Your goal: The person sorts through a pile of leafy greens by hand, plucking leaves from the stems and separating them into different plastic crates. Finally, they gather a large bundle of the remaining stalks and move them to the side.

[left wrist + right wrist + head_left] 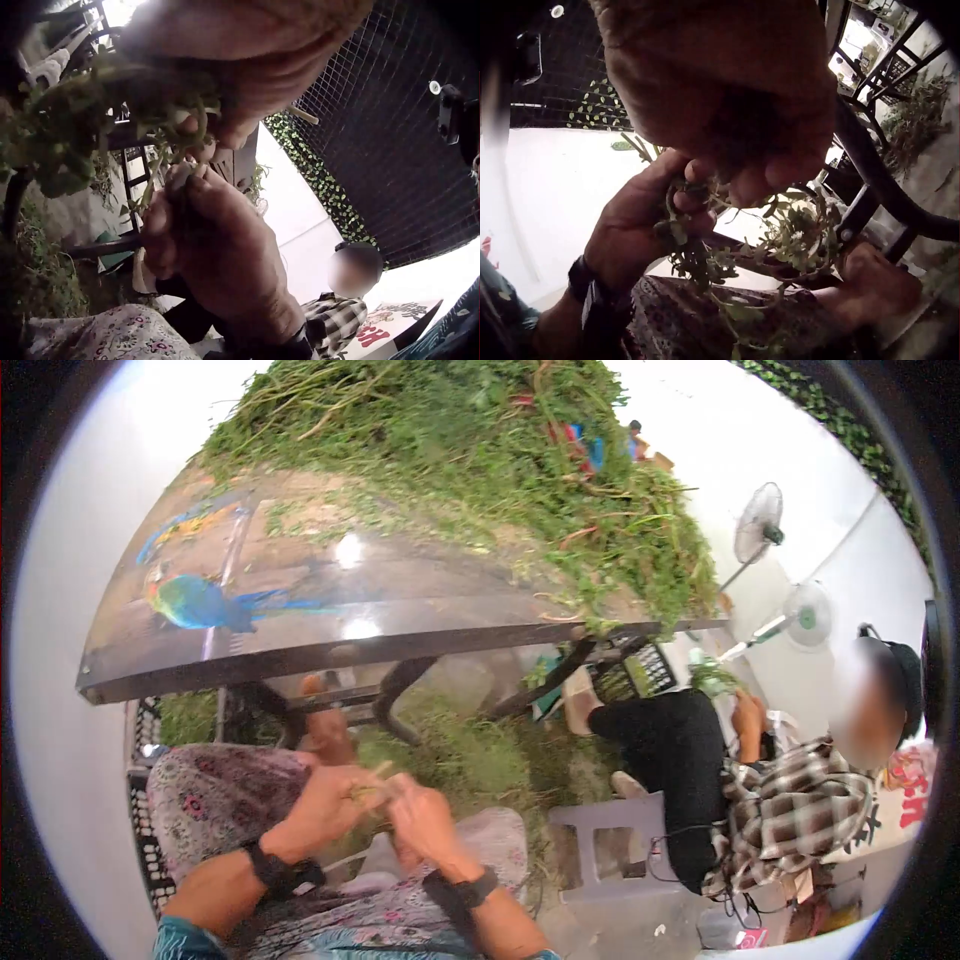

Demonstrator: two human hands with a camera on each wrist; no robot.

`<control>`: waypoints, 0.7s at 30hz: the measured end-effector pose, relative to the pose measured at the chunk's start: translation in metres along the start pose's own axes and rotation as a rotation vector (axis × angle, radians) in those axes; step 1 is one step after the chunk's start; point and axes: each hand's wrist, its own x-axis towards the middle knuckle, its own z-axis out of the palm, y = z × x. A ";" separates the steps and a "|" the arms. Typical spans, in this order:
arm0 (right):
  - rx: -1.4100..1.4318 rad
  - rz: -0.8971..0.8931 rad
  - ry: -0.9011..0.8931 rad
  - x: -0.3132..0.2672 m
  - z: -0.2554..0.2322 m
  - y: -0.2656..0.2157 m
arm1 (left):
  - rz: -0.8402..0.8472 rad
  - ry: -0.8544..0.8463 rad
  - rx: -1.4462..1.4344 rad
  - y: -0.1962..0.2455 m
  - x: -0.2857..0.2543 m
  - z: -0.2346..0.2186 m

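Over the lap, both hands work close together on a small bunch of leafy green stems (pixel 799 232). The left hand (pixel 325 810) grips the bunch, and a few cut-looking stem ends stick out past its thumb side. Right beside it, the right hand (pixel 428 822) pinches the stems between thumb and curled fingers. The left wrist view shows the right hand (pixel 225 244) with its fingertips meeting the left hand (pixel 247 75) at the stems. Leaves hang below the fingers in the right wrist view. Part of the bunch is hidden behind the hands.
A dark-edged table (pixel 300 650) stands in front, heaped with leafy stems (pixel 430 430). Loose greens (pixel 470 760) litter the floor. At right, a seated person (pixel 800 800) holds greens near a grey plastic stool (pixel 610 850). Two fans (pixel 760 525) stand behind.
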 end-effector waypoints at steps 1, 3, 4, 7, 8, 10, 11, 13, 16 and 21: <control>0.088 0.096 0.023 -0.005 0.008 0.003 | 0.086 0.023 0.014 -0.001 0.001 0.004; 0.270 0.207 0.082 0.003 -0.004 -0.006 | 0.067 0.011 0.078 0.000 0.005 0.005; 0.368 0.227 0.110 0.004 -0.005 -0.005 | 0.048 0.002 0.052 -0.003 0.007 0.004; -0.326 -0.085 0.254 -0.004 0.005 0.059 | 0.007 0.059 -0.003 0.015 0.000 -0.008; -0.388 -0.123 0.343 -0.007 0.006 0.074 | 0.014 0.101 -0.013 0.020 0.002 -0.015; 0.739 0.635 0.285 0.000 -0.019 0.040 | -0.266 0.135 -0.180 0.017 0.007 -0.026; 0.851 0.596 0.262 0.002 -0.024 0.032 | -0.393 0.155 -0.268 0.015 0.007 -0.028; 1.065 0.505 0.239 0.008 -0.035 0.022 | -0.361 0.147 -0.310 0.010 0.008 -0.024; 0.866 0.523 0.077 0.015 -0.044 -0.009 | -0.354 0.105 -0.357 0.007 0.011 -0.018; 0.422 0.169 0.053 0.018 -0.038 -0.028 | -0.316 0.019 -0.276 0.010 0.008 -0.016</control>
